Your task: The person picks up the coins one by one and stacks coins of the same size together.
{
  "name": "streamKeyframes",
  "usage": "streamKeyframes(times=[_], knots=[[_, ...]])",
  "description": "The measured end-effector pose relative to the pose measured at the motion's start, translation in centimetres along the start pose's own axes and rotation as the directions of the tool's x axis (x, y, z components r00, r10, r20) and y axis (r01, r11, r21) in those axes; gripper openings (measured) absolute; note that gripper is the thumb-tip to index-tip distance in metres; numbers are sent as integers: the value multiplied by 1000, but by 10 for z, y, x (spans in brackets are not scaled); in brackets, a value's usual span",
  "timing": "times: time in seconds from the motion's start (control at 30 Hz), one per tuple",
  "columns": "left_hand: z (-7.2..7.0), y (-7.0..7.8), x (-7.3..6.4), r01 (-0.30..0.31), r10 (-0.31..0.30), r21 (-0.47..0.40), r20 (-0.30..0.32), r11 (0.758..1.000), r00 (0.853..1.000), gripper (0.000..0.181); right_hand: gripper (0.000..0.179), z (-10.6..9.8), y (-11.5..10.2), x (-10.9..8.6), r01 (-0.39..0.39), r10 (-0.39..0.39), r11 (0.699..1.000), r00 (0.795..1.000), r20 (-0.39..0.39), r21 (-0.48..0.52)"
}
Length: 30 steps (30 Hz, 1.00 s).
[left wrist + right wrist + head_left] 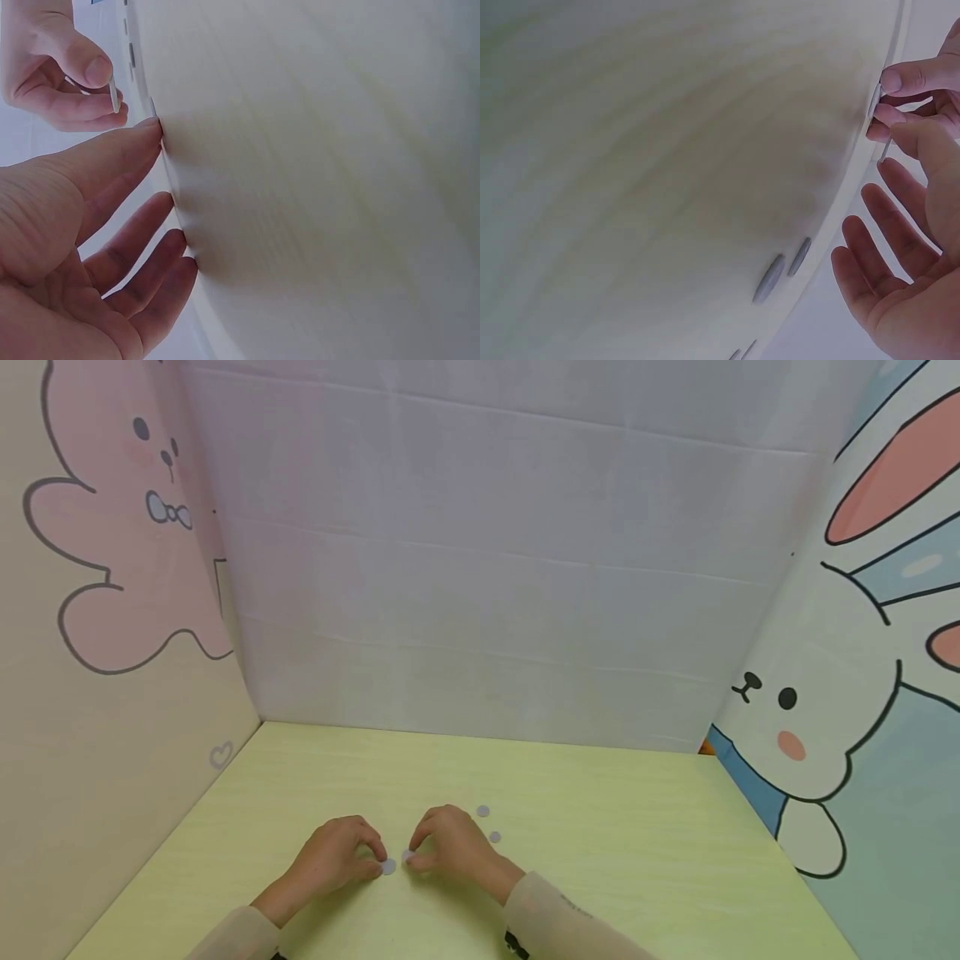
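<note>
L hand (337, 852), palm down over the pale yellow-green, faintly streaked table (637, 835), has its grip closed on a small, thin, round, pale grey disc (389, 867), thumb + index at its edge; that disc lies approx. flat at table level, most of it sticking out on the R side of the fingertips. R hand (453, 843), just beside it, has its grip pinched on a second small round pale grey disc (407, 856), held btwn thumb & index tip; in the L wrist view it's tipped on edge & off the table. R hand's other fingers are spread loosely, w/ gaps btwn them; L hand's likewise. The two held discs are near each other but apart, each at its own fingertips. Two more discs lie flat on the table past the R hand: a farther loose disc (483, 811) & a nearer loose disc (495, 837), close tog. but not touching, both outside either grip. Count, head view: 4 discs total (2 held, 2 loose), 2 hands, 2 cream long sleeves (562, 914). Disc material: can't tell. Around the table: 1 white creased backdrop (487, 568) at the back, 1 side panel w/ a pink cartoon bear (127, 543) on the L, 1 w/ a white cartoon rabbit (810, 710) on the R.
</note>
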<state>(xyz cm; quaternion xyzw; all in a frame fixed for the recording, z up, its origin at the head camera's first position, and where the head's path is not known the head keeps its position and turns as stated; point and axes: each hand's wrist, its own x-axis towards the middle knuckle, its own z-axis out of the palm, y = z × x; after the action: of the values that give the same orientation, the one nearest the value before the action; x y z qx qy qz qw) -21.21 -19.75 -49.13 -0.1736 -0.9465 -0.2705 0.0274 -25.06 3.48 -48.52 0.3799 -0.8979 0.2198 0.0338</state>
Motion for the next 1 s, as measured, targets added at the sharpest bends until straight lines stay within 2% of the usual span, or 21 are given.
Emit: streamKeyframes(times=[0.3, 0.57, 1.0], knots=[[0, -1, 1, -13, 13, 18, -4, 1000, 1000, 20, 7, 6, -6, 2, 10, -10, 1000, 1000, -8, -14], [0, -1, 1, -30, 30, 27, -1, 999, 1000, 20, 8, 8, -13, 6, 2, -1, 999, 1000, 19, -45], [1, -1, 1, 3, -3, 6, 5, 1000, 1000, 22, 9, 15, -16, 8, -10, 12, 998, 999, 37, -63]])
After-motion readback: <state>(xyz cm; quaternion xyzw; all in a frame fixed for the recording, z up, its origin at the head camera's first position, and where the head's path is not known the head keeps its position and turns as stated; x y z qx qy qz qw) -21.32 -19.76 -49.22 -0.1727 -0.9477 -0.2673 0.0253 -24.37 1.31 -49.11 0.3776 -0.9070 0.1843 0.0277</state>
